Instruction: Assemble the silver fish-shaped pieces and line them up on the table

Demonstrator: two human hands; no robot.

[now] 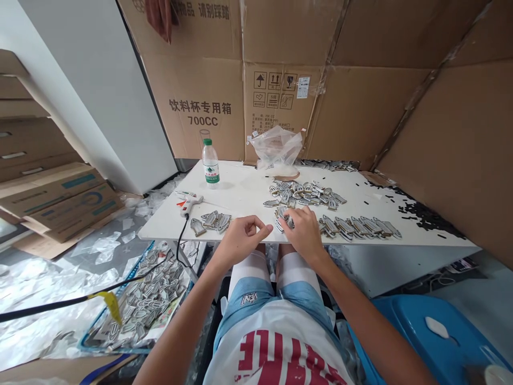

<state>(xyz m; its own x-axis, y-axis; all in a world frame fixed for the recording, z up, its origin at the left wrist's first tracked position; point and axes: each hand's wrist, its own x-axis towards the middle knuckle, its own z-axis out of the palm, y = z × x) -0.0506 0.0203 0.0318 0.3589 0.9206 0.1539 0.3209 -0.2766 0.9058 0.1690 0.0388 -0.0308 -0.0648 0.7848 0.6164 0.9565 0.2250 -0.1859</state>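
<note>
My left hand (pixel 243 238) is curled at the table's front edge, its thumb pointing right; whatever its fingers pinch, if anything, is hidden. Close by on the right, my right hand (pixel 305 231) has thumb and fingertips closed around a small flat grey-and-white piece (pixel 279 220), pointed at one end. Similar pieces lie in a loose pile (pixel 306 192) just behind that hand. To its right runs an overlapping row of pieces (pixel 360 227). A smaller group of them (pixel 216 221) is left of my left hand.
On the white table (pixel 244 184) are a glue gun (pixel 191 204), a green-capped bottle (pixel 210 166), a clear plastic bag (pixel 278 149) and scattered black strips (pixel 425 214). A blue-rimmed tray (pixel 86 334) full of pieces sits lower left, a blue bin (pixel 417 321) lower right. Cardboard walls (pixel 368 107) enclose the back.
</note>
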